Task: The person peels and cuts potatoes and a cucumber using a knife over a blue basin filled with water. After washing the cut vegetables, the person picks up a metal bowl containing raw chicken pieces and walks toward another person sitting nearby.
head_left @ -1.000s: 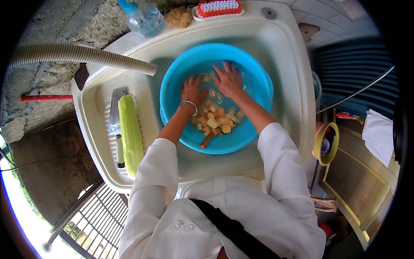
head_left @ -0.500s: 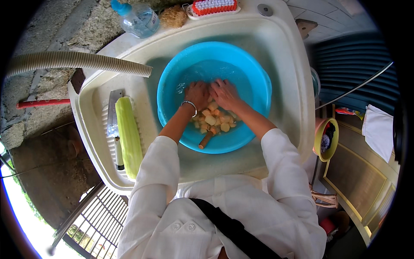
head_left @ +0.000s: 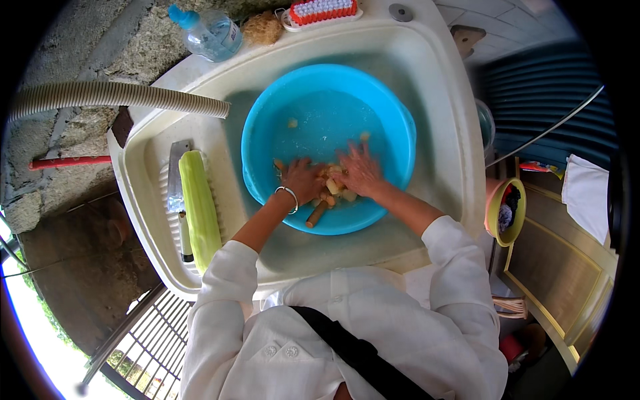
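Note:
A round blue basin (head_left: pixel 267 90) holds water and chopped vegetable chunks (head_left: pixel 333 185), pale and orange. Both hands are down in it. My left hand (head_left: pixel 303 180), with a bracelet at the wrist, presses over the chunks on the left, fingers apart. My right hand (head_left: pixel 361 171) lies on the right of the pile with its fingers spread, slightly blurred. Neither hand grips anything that I can see. Near me in the basin rests a thick orange-brown stick-shaped piece (head_left: pixel 317 214). A single pale chunk (head_left: pixel 293 123) sits farther off, apart from the pile.
The basin stands in a pale sink (head_left: pixel 440 167). On its ribbed left side lie a cleaver (head_left: pixel 175 190) and a long peeled green vegetable (head_left: pixel 199 207). A ribbed hose (head_left: pixel 133 95) reaches over. A bottle (head_left: pixel 213 39), a scrubber (head_left: pixel 262 28) and a brush (head_left: pixel 323 12) line the back rim.
Both hands have come nearer to me and moved apart, pressing over the chunks. A few chunks now lie scattered away from the pile.

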`<state>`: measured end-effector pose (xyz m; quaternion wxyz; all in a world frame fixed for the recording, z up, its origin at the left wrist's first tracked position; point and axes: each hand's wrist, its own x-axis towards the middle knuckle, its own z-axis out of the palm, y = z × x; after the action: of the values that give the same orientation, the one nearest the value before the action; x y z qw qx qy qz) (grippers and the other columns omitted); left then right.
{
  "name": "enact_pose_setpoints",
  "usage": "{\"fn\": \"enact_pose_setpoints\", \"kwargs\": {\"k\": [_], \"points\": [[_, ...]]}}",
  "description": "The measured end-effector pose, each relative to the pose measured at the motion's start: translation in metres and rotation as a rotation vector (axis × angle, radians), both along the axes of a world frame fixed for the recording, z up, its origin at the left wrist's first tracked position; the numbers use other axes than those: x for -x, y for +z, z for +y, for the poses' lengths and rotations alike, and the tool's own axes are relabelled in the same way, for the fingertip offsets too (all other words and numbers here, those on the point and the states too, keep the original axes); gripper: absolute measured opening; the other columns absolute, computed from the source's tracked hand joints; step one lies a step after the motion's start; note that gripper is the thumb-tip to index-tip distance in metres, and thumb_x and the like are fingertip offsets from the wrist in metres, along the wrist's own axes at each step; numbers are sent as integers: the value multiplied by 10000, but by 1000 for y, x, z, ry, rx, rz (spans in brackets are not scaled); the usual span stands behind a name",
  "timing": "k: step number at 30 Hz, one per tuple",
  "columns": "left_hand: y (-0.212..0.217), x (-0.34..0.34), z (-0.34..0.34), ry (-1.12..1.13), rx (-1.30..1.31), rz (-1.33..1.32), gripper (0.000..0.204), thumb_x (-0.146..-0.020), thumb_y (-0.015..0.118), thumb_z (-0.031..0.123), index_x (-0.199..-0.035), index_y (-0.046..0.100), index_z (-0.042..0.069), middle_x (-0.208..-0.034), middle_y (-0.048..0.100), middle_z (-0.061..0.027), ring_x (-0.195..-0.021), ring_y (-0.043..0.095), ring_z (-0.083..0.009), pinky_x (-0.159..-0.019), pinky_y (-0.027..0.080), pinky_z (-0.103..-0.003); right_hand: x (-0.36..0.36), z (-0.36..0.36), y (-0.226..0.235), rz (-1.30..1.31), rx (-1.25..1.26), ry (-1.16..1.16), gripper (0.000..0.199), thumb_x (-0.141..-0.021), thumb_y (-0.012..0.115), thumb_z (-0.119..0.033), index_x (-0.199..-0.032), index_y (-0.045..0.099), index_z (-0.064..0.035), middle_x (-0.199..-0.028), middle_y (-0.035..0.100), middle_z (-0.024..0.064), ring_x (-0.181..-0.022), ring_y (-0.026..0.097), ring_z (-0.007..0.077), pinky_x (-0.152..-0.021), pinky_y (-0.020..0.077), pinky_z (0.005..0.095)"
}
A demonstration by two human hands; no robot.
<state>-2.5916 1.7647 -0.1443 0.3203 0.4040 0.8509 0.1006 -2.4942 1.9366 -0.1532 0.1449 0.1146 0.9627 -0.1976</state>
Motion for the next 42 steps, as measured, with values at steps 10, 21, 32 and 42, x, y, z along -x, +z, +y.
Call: {"fn": "enact_pose_setpoints", "kwargs": {"k": [10, 21, 32, 42], "points": [[60, -68, -59, 1329, -548, -276, 657, -731, 669, 92, -1299, 340, 45, -1276, 382, -157, -1161, 412, -306, -888, 427, -444, 8, 36, -13, -79, 182, -232, 618, -846, 508, -534, -1301, 445, -120, -1319, 348, 173, -1159, 358, 390, -913, 374, 502], [21, -93, -64, 1567, -615, -1135, 351, -729, 534, -69, -1065, 476, 15, -941, 548, -99, -849, 574, -251, -707, 520, -366, -21, 23, -12, -9, 143, -230, 565, -854, 515, -501, -1274, 458, -127, -1220, 419, 159, -1073, 422, 382, -816, 440, 513], [78, -103, -65, 1543, -668, -1101, 446, -712, 520, -90, -1140, 447, 10, -1034, 528, -116, -939, 554, -279, -766, 517, -411, -47, 7, 13, -60, 284, -136, 540, -859, 495, -498, -1263, 466, -141, -1203, 457, 137, -1024, 463, 382, -812, 443, 519], [119, -109, -58, 1509, -654, -1066, 541, -707, 498, -98, -1222, 399, 36, -1118, 501, -145, -1015, 521, -328, -839, 492, -468, -56, -1, 26, -93, 419, -169, 556, -871, 490, -466, -1319, 402, -148, -1239, 421, 138, -1111, 418, 372, -851, 424, 542]]}}
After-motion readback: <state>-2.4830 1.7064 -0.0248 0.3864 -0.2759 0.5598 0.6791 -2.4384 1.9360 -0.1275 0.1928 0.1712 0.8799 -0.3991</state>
